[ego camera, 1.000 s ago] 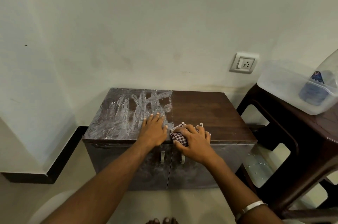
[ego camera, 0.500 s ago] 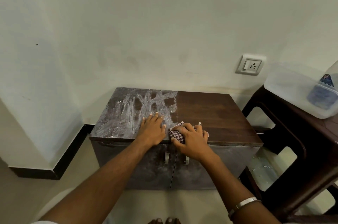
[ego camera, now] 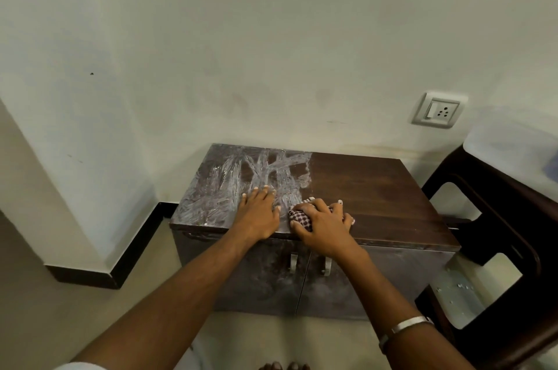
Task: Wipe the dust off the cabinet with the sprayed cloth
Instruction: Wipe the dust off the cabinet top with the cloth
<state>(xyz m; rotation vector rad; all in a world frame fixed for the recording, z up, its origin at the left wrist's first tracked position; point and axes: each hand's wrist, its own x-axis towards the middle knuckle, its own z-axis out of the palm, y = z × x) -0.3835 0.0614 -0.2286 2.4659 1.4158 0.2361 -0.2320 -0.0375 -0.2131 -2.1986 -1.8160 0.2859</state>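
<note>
Head view: I note the cabinet (ego camera: 377,188) at lower centre of frame, its top's left half streaked with white dust, right half dark. My left hand (ego camera: 259,215) lies flat, fingers straight, on the dusty part. My right hand (ego camera: 324,223) grips the checked cloth (ego camera: 299,217) at the top's front edge, just beside the left

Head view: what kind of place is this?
Probably a room in a home: a low wooden cabinet against a plain wall, a wall socket and a dark plastic stool beside it.
</note>
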